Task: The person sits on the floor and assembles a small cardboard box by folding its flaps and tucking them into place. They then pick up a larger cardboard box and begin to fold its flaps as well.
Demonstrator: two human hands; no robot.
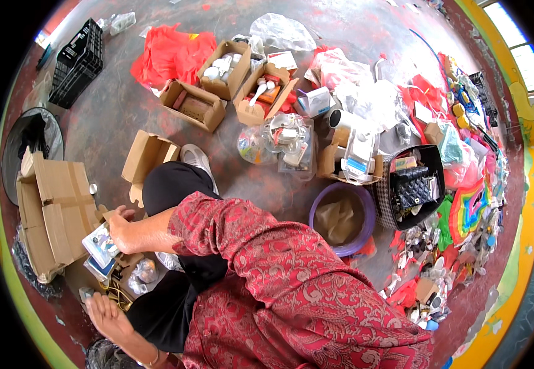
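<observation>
My right hand [121, 229] reaches across to the left with its fingers bent, beside the large open cardboard box [67, 197]. A flat white-and-blue package [101, 245] lies against the wrist side of this hand; what the fingers hold, if anything, is hidden. Lower down, my left hand [108, 317] is open, fingers stretched out, apart from the box. Between the hands are a yellow cord [116, 294] and small items in clear plastic [145, 270]. Just beyond my right hand stands a smaller open cardboard box [147, 158].
Ahead are open cardboard boxes [193, 106] with small goods and a red plastic bag [171, 55]. A black crate [77, 64] stands far left. To the right are a purple tub [366, 237], a checked bag [382, 200] and a long pile of mixed goods [464, 215].
</observation>
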